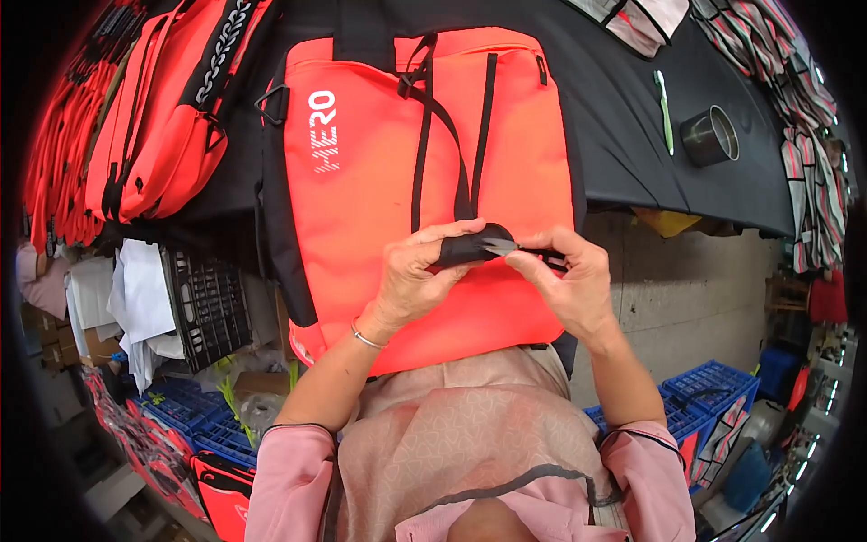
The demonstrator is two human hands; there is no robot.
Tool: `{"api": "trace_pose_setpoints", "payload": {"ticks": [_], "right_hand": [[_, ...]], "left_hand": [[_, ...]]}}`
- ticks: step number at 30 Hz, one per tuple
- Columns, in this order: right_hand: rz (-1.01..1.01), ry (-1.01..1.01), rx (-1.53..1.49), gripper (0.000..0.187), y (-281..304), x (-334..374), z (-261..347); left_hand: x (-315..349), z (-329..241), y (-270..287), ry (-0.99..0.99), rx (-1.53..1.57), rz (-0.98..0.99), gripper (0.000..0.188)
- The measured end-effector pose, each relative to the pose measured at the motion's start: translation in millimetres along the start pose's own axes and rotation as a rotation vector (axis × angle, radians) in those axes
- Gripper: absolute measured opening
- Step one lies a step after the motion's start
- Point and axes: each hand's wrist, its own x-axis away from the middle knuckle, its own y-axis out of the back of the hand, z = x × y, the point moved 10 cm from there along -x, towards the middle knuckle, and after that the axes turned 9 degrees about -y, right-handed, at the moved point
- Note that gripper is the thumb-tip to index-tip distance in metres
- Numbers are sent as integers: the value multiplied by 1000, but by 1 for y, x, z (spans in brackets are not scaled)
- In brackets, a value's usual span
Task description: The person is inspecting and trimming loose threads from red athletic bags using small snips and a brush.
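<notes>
A bright coral-red bag [370, 199] with black sides, black zips and white lettering lies flat from the table's edge to my lap. Over its lower middle, my left hand [417, 269] pinches a folded black fabric strap [465, 248] between thumb and fingers. My right hand [569, 275] is closed around what look like thread snips, their dark handles partly hidden by the fingers. The silvery blades [498, 245] point left and meet the strap's end. A narrow black strap [452, 126] runs down the bag's front toward my left hand.
Another red bag [167, 117] lies at the left of the black-covered table [623, 163]. A green toothbrush [665, 113] and a metal cup [710, 136] stand at the right. Grey-striped pieces [808, 176] hang beyond. Below are a black crate [208, 303] and blue crates [713, 388].
</notes>
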Motion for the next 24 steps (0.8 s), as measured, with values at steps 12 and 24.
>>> {"api": "trace_pose_setpoints", "payload": {"ticks": [12, 24], "right_hand": [[14, -248, -176, 33, 33, -3, -44], [273, -359, -274, 16, -29, 63, -44]], "left_hand": [[58, -39, -12, -109, -460, 316, 50], [134, -15, -14, 800, 53, 247, 24]]}}
